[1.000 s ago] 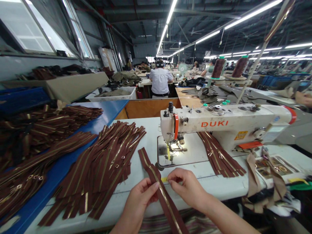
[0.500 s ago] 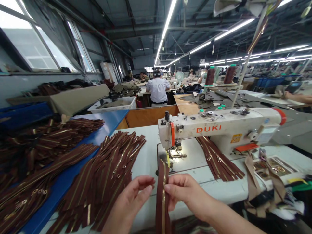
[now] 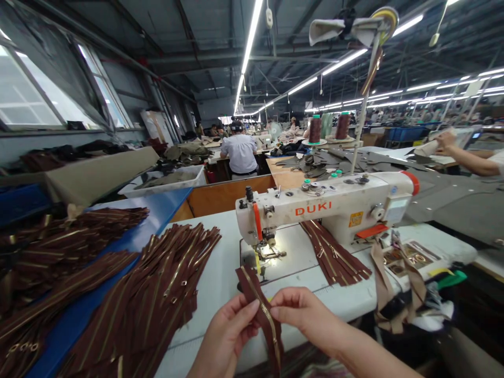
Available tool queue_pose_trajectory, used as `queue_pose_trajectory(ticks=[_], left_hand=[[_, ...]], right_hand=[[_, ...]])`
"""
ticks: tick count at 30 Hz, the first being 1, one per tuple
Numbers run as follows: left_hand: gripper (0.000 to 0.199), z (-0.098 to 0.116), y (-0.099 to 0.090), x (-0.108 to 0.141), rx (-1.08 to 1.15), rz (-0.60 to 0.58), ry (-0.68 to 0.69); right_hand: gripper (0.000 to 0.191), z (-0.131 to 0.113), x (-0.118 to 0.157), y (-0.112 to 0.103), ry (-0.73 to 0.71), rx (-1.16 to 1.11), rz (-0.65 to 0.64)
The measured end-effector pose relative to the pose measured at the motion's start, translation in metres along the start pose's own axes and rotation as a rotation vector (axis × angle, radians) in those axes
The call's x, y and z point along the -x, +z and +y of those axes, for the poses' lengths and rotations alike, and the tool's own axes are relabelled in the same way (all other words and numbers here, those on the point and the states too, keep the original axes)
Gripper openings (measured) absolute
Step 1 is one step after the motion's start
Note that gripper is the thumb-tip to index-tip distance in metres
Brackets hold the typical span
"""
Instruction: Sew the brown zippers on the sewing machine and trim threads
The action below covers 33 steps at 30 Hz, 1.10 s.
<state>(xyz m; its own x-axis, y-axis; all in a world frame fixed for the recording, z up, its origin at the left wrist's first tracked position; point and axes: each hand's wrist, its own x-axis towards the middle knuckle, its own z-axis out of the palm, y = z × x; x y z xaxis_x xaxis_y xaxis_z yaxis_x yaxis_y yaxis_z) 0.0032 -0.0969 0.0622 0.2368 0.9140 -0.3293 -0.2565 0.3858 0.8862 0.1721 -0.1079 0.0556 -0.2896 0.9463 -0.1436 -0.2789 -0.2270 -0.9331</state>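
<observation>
Between my two hands is a brown zipper [image 3: 269, 323] with gold metal teeth, its top end tilted to the left near the front of the sewing machine [image 3: 289, 210]. My left hand [image 3: 232, 331] pinches its left edge with thumb and fingers. On the opposite edge, my right hand [image 3: 297, 310] grips the tape a little lower, also between thumb and fingers. The lower end of the zipper hangs down toward me. The presser foot [image 3: 270, 254] stands just beyond the zipper's upper end, lit by the machine lamp.
Brown zippers [image 3: 153, 294] lie heaped on the left of the table, with more zippers [image 3: 66, 262] on a blue surface [image 3: 128, 244]. Several zippers [image 3: 334, 257] lie behind the needle. A tray of metal parts [image 3: 411, 257] is at right. A person [image 3: 238, 152] sits ahead.
My left hand, apart from the zipper before, now pinches it. The zipper has turned from upright to leaning left. The view has shifted, and a co-worker's arm shows more at the right.
</observation>
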Motion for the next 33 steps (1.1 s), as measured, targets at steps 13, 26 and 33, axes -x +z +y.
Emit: queue_pose_trajectory(ticks=[13, 26, 33], left_hand=[[0.039, -0.019, 0.022, -0.007, 0.058, 0.070, -0.114], [0.042, -0.038, 0.045, -0.027, -0.027, 0.057, -0.069], [0.043, -0.046, 0.050, -0.036, -0.047, 0.132, -0.076]], right_hand=[[0.045, 0.007, 0.006, -0.023, -0.074, 0.207, 0.093], [0.033, 0.017, 0.009, -0.052, -0.124, 0.326, 0.182], [0.018, 0.011, 0.028, -0.068, -0.282, 0.590, 0.356]])
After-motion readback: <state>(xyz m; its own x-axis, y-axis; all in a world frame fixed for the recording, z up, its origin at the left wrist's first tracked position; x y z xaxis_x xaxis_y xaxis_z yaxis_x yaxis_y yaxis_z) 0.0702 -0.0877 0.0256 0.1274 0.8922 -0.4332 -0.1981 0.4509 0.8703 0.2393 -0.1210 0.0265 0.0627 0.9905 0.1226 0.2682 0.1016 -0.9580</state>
